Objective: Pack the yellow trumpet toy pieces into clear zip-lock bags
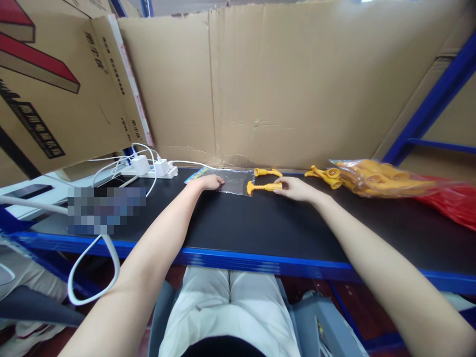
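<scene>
A clear plastic bag [238,181] with a colourful header lies flat on the black tabletop. My left hand [211,183] rests on the bag's left part, thumb and curled fingers closed on its film. Just right of the bag's opening, my right hand [295,189] pinches the thick end of a yellow hammer-shaped plastic piece [265,187]. The head of that piece points left and overlaps the bag's edge. Behind it lies a second yellow plastic piece [268,172], apart from my fingers.
To the right are loose yellow pieces [325,176], a bag full of yellow pieces [383,176] and red plastic bags [451,198]. A white power strip [169,172] with cables stands left. Cardboard [297,89] walls the back; a blue edge [260,260] runs along the front.
</scene>
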Tool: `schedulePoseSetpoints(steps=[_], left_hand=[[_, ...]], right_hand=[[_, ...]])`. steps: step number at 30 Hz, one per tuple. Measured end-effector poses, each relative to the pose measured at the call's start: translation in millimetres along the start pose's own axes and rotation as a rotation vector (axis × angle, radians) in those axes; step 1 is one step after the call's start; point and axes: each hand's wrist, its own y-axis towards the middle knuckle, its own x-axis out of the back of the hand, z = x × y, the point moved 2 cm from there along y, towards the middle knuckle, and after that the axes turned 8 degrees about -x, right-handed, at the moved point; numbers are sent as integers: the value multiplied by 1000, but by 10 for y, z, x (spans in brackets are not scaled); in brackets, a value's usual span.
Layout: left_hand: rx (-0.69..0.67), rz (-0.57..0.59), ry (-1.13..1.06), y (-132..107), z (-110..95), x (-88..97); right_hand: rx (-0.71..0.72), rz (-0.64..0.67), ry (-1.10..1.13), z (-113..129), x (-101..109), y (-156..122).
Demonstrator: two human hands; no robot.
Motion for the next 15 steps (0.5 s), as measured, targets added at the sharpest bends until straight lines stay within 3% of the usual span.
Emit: schedulePoseSetpoints(steps=[6,9,12,15], left_hand=[[14,-83,23,12,-23,9],[-12,-85,84,36,-59,-7],[-25,-66,108,45,-94,-9],[-43,-62,81,39,-119,-1]], right_hand=[[-15,-57,40,24,-23,18],[-1,-71,254,78,-67,35],[28,6,521,121,-136,49],[19,93,620,127,-199,62]])
